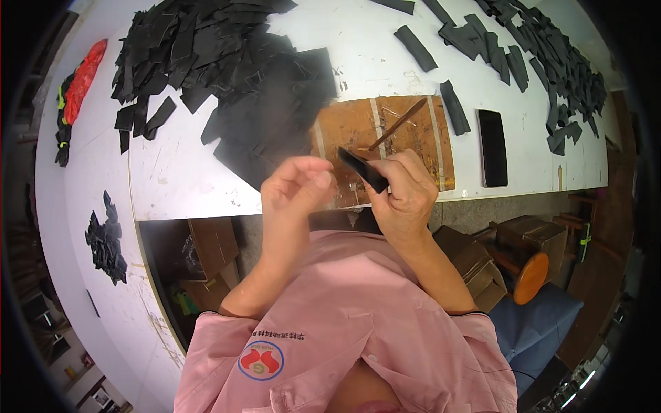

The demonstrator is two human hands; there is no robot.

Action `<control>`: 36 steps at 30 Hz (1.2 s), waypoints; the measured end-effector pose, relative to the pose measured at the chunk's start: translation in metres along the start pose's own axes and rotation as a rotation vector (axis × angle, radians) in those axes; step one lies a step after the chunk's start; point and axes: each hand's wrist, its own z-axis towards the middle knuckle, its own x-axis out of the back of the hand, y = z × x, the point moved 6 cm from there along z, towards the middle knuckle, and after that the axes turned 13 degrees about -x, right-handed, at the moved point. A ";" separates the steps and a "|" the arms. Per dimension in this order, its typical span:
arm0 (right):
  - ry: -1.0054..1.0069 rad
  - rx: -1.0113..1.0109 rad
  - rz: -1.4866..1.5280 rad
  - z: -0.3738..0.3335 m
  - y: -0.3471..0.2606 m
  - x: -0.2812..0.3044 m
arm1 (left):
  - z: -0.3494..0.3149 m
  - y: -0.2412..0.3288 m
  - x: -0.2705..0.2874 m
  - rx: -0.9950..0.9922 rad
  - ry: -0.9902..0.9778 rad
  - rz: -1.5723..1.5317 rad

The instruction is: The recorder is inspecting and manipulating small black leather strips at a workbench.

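Note:
My right hand (406, 182) is closed on a narrow black fabric strip (363, 169), tilted up toward the left and slightly blurred. Just left of it, my left hand (297, 189) is half curled, with thumb and index finger a little apart and nothing visible between them. Both hands are over the near edge of a worn brown board (413, 162) with pale tape bands. A thin brown stick (399, 124) slants across this board, its lower end close to the strip. Beyond my left hand spreads a large heap of flat black fabric pieces (227, 69).
Folded black strips (564, 65) are heaped at the far right, with one strip (454, 108) beside the board. A black phone (492, 148) lies to the right. A smaller black pile (107, 241) and a red plastic bag (85, 79) are at left. Below stand cartons (475, 265) and a round stool (531, 278).

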 end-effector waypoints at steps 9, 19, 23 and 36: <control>-0.011 0.206 -0.121 -0.003 -0.003 0.001 | 0.001 0.000 -0.006 0.153 -0.022 -0.047; -0.346 -0.228 0.290 -0.006 0.002 -0.004 | 0.000 0.004 -0.012 -0.208 -0.118 0.349; -0.285 -0.115 0.202 -0.002 -0.001 -0.006 | -0.005 0.016 -0.023 -0.538 -0.124 0.782; -0.567 -0.786 1.170 -0.013 0.029 -0.036 | 0.013 -0.010 -0.013 0.171 -0.140 -0.287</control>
